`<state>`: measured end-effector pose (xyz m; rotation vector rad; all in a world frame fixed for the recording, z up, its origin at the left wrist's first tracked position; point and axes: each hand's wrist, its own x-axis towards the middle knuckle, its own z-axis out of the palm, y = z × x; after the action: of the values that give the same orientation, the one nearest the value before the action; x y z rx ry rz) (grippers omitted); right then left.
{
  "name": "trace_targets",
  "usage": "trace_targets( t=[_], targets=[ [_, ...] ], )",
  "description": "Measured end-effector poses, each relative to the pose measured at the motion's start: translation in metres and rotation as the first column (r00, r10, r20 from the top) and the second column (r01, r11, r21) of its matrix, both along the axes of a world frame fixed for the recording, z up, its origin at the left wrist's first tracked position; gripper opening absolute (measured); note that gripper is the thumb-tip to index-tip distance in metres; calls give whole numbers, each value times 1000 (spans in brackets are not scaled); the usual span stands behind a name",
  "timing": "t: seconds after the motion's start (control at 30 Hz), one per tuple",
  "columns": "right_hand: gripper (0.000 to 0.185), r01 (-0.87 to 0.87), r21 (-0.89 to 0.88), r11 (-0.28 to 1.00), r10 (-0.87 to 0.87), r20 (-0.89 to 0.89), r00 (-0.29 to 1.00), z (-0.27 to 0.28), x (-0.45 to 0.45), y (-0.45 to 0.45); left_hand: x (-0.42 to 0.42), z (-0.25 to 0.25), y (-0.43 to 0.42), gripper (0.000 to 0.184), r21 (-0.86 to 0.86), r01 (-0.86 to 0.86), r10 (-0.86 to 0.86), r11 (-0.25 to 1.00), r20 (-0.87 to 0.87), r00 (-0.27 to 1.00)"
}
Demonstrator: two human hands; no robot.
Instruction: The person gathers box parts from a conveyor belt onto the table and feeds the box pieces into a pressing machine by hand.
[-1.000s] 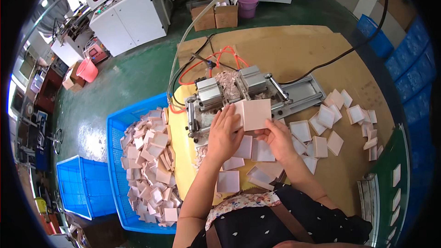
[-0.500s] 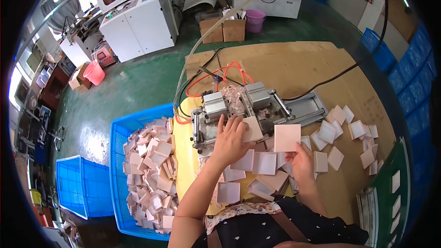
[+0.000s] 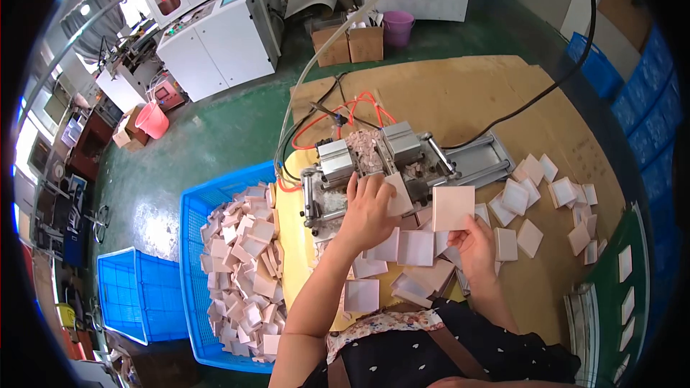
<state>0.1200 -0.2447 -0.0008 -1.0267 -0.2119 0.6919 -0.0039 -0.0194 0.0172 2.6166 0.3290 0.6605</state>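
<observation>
My left hand (image 3: 369, 208) is closed on a pale pink square piece (image 3: 399, 195) at the front of the metal fixture (image 3: 336, 161). Its fingertips curl over the piece's left side. Farther right, my right hand (image 3: 474, 247) pinches another pink square piece (image 3: 453, 208) by its lower right corner, with the flat face up. Between and below the hands lie several shallow square trays (image 3: 415, 248), some with the open side up. Small pink scraps (image 3: 366, 151) are heaped in the middle of the fixture.
A blue basket (image 3: 188, 259) full of pink pieces stands left of the table (image 3: 460, 86). More pieces (image 3: 515, 196) lie scattered at the right. Red air hoses (image 3: 368, 98) and a black cable (image 3: 535, 95) run behind the fixture. An empty blue crate (image 3: 140, 294) is at far left.
The two pieces, side by side a second ago, are now apart: the right hand has carried one to the right. Since half a second ago the hands have barely moved; the view has shifted slightly.
</observation>
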Motion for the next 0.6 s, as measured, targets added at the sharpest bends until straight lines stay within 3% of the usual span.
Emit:
trace_targets(
  t=[0.03,0.13,0.2,0.27,0.3,0.37,0.4,0.47,0.5,0.53,0.57,0.6],
  targets=[
    [22,-1,7,1000,1,6,1000,2,0,2,-5,5,-1,54,-22,-21,23,1000,79,997],
    [22,-3,28,1000,3,-10,1000,7,-1,-1,-50,15,10,50,-31,-358,360,933,81,930],
    [21,14,17,1000,-14,11,1000,6,1,-5,-100,11,28,49,70,-554,557,829,-21,831],
    [21,15,10,1000,-15,5,1000,5,3,-8,-150,18,40,51,102,-725,731,682,-43,681],
    [21,9,6,1000,-9,0,1000,5,5,-9,-176,23,43,60,209,-759,787,617,-177,591],
    [21,-7,8,1000,7,3,1000,1,8,-8,-207,16,45,71,321,-852,909,414,-111,401],
    [21,-18,13,1000,18,0,1000,-1,8,-7,-219,20,47,80,347,-830,898,437,-113,425],
    [20,-35,11,999,35,-7,999,1,6,0,-215,58,42,78,-94,-708,715,700,92,694],
    [20,-40,9,999,40,-10,999,3,5,2,-208,74,40,75,-419,-449,583,790,284,761],
    [20,-61,-16,998,60,-9,998,6,4,6,-201,96,35,77,-597,-192,474,779,361,803],
    [20,-71,-6,997,71,2,997,11,2,9,-195,120,27,81,-717,87,379,691,463,802],
    [19,-77,3,997,77,13,997,15,-1,10,-190,143,19,98,-681,298,229,669,570,789]
  ],
)
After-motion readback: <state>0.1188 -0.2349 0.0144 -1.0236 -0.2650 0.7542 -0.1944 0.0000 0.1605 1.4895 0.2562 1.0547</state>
